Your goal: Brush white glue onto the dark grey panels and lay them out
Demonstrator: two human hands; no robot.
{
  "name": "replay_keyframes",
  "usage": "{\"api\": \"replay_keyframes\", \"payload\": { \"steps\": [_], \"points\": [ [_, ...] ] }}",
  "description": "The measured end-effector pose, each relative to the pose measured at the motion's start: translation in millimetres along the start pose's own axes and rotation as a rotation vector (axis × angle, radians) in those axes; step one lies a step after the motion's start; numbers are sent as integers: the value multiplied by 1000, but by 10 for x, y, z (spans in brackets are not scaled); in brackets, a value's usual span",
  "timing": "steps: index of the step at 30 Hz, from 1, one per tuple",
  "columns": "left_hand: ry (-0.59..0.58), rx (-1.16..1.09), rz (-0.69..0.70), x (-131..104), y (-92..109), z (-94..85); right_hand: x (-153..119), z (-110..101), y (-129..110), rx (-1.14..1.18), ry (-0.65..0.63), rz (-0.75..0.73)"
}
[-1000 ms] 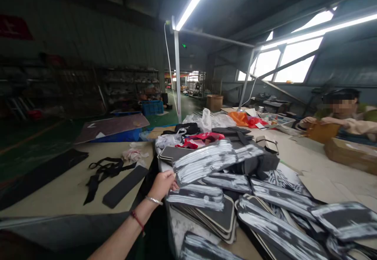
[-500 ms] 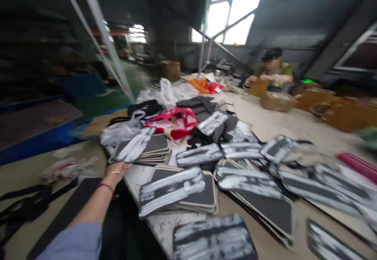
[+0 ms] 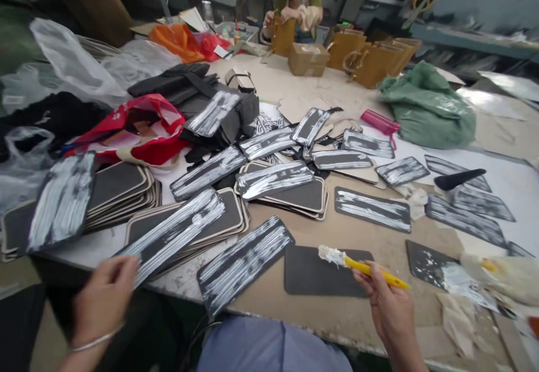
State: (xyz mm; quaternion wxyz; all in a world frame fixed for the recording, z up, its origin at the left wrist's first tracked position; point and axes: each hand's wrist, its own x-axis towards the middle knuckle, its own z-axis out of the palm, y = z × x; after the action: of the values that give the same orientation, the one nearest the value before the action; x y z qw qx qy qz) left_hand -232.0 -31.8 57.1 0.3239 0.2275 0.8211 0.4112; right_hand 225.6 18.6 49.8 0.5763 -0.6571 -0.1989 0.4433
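My right hand (image 3: pixel 389 304) is closed around the yellow handle of a brush (image 3: pixel 356 265), its bristles coated in white paste. Below the brush lies a plain dark grey rectangular panel (image 3: pixel 307 273), bare of paste. My left hand (image 3: pixel 107 293), slightly blurred, has its fingers pinched at the lower left end of a paste-streaked panel (image 3: pixel 181 234). That panel rests slantwise on a stack of dark panels with pale edges (image 3: pixel 229 214). Between my hands, another streaked panel (image 3: pixel 246 265) sits near the table edge.
More streaked panels (image 3: pixel 373 209) spread across the table. A paste-covered board (image 3: pixel 446 276) is at right. Red bag (image 3: pixel 164 119), plastic bags and black fabric crowd the left; a green bag (image 3: pixel 429 108) lies at right. Across the table a person (image 3: pixel 295 12) handles a brown piece.
The view has swung right and down. My left hand has left the far left stack for the panel on the middle stack. My right hand and the brush have come into view.
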Motion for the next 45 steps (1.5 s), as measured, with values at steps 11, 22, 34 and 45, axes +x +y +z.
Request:
{"api": "replay_keyframes", "payload": {
  "steps": [11,22,34,45],
  "points": [
    [-780,482,591,-1529,-348,2214,16,-454,24,71,33,27],
    [-760,746,1028,-1695,-237,2820,179,-644,137,63,50,13],
    [-749,660,1259,-1498,-177,2819,403,-104,481,-108,-63,35],
    [-614,552,1404,-1469,-265,2859,857,-913,219,-268,279,-84]
  ]
}}
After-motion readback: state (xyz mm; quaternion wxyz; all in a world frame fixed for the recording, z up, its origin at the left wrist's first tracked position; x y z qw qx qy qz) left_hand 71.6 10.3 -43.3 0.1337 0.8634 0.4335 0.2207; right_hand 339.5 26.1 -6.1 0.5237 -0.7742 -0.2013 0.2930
